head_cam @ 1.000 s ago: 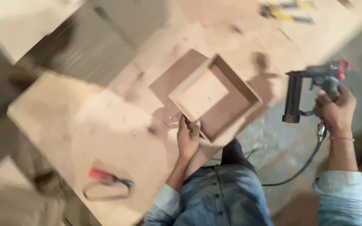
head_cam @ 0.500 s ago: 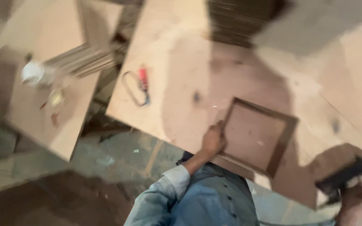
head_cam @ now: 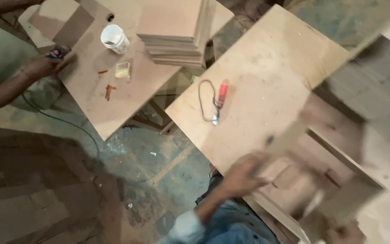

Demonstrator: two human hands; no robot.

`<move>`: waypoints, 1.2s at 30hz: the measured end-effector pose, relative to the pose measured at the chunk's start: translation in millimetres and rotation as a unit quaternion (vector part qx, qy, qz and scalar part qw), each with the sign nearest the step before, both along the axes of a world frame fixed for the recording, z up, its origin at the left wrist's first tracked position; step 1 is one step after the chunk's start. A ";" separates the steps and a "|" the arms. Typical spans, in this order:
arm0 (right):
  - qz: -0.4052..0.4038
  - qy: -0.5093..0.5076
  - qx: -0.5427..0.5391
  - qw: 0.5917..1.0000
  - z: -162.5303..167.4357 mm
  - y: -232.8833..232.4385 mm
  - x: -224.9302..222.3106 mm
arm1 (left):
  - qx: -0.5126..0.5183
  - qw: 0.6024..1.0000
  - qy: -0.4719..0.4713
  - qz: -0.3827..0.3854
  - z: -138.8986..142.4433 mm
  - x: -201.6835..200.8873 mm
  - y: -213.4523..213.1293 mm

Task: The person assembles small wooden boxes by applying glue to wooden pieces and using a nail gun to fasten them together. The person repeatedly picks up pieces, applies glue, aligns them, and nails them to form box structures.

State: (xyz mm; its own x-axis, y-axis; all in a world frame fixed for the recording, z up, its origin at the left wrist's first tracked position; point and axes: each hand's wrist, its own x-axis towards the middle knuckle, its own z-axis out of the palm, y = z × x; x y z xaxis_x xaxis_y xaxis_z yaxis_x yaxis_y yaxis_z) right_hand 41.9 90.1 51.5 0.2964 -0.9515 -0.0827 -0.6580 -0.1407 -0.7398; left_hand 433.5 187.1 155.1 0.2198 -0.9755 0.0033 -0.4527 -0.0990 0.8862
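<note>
A left hand [head_cam: 242, 174] is seen low in the head view, its fingers closed around the near corner of a shallow square box frame of brown fibreboard [head_cam: 321, 176]. The frame is lifted and tilted above the pale plywood workbench [head_cam: 267, 77], extending away from the hand to the right; its thin side walls and recessed flat panel are smeared by motion blur, so finer detail cannot be told. A light blue denim sleeve [head_cam: 186, 226] is seen below the hand at the wrist. The right hand is not clearly seen; only a dark blurred shape sits at the bottom edge, beyond the frame's far corner, and its grip cannot be told.

Up and slightly left of the gripping hand, a small red-handled tool with a looped dark cord [head_cam: 217, 101] is laid flat on the workbench, well apart from the frame. Further up-left, on a second brown board table [head_cam: 95, 104], a white plastic cup [head_cam: 114, 39] is stood near a stack of square brown boards [head_cam: 177, 31]. At that table's far-left edge, another person's hand [head_cam: 41, 65] is closed on a small dark tool.
</note>
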 end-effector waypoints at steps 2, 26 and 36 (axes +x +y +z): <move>-0.010 0.107 -0.073 0.992 0.5 5.3 93.6 | -0.014 0.962 0.239 0.129 -9.8 57.5 37.5; -0.042 -0.193 0.322 0.926 81.8 -125.8 379.5 | -0.096 0.739 0.494 0.447 -97.8 300.4 52.6; -0.321 -0.481 0.415 0.702 82.1 -26.9 115.9 | 0.105 0.797 0.340 0.488 -102.3 290.4 -16.3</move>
